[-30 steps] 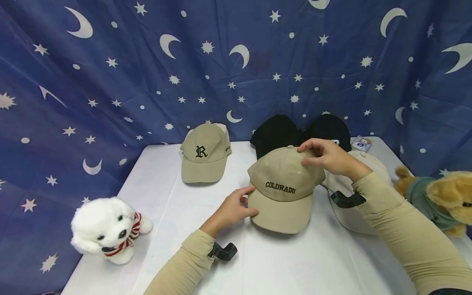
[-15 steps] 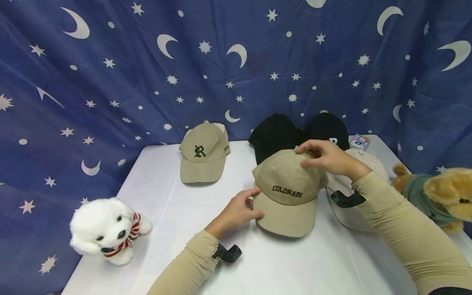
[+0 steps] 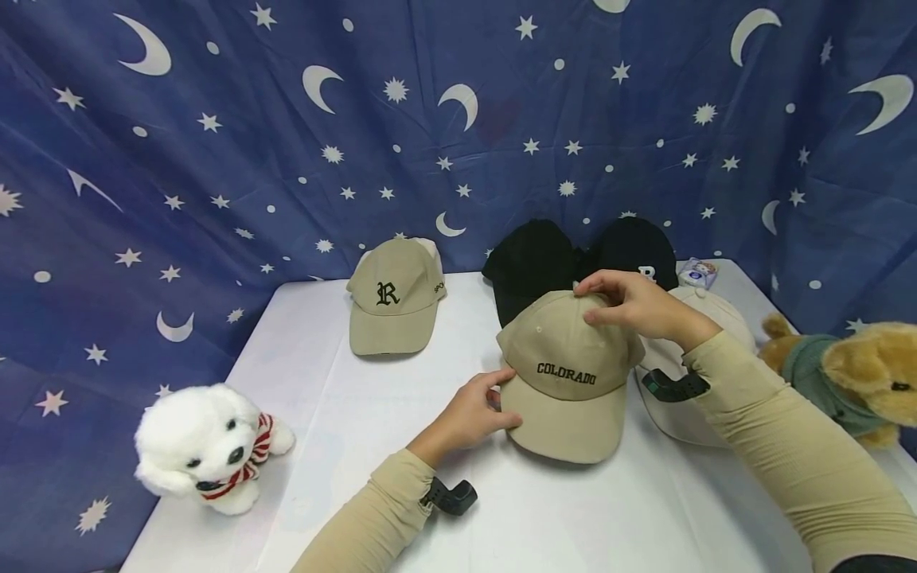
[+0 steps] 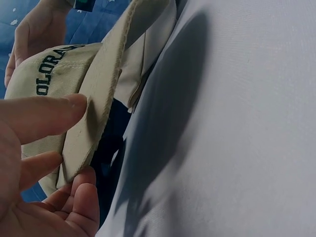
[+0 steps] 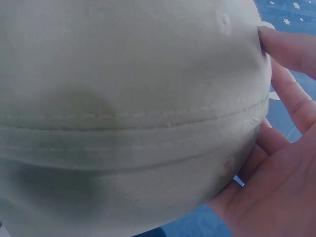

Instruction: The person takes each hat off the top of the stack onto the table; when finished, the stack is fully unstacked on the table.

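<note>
A beige baseball cap (image 3: 566, 426) with COLORADO across its front is held between both hands. My left hand (image 3: 473, 414) pinches the side of its brim. In the left wrist view the thumb (image 4: 44, 116) lies on the brim's upper face, with fingers at the edge and below. My right hand (image 3: 634, 306) grips the top of the crown, thumb and fingers spread round it; the right wrist view shows the crown (image 5: 128, 79) close up. The brim stands off the table, casting a shadow (image 4: 168, 113) there. Part of the crown is hidden behind the right hand.
A beige R cap (image 3: 394, 302), with a pale one behind, sits back left. Two dark caps (image 3: 530, 267) (image 3: 634, 247) stand at the back. A cream cap (image 3: 716, 318) lies under my right forearm. A white plush dog (image 3: 204, 438), brown plush dog (image 3: 870, 374) and small packet (image 3: 696, 273) flank the table.
The COLORADO cap has shifted right and slightly toward me, and its crown has tilted a little. My left hand has moved right with the brim; the right hand stays nearly in place.
</note>
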Demonstrator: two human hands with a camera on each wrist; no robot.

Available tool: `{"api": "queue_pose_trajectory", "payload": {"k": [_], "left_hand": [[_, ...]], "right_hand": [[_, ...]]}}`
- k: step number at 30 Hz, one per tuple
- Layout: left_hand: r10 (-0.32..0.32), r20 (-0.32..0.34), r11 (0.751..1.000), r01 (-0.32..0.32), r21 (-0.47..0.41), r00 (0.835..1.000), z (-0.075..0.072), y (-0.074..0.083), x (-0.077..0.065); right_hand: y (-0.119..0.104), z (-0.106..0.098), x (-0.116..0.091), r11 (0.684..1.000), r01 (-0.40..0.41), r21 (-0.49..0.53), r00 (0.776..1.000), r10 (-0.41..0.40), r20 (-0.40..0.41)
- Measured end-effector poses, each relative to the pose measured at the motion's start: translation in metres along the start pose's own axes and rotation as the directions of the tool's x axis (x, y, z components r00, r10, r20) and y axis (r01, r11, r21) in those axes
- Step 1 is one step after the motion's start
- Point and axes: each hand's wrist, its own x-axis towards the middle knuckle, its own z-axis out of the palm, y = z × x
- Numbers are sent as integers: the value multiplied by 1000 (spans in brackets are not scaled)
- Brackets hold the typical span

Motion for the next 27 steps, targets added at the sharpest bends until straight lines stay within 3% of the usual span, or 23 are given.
{"api": "queue_pose_trajectory", "payload": {"k": [13, 27], "left_hand": [[-5, -28, 1000, 5, 9, 1000, 11, -1, 4], [-27, -66, 996, 32, 84, 997, 23, -2, 9]], "right_hand": [[8, 2, 3, 999, -46, -24, 998, 45, -39], [23, 2, 6, 995, -92, -40, 995, 91, -37]]}}
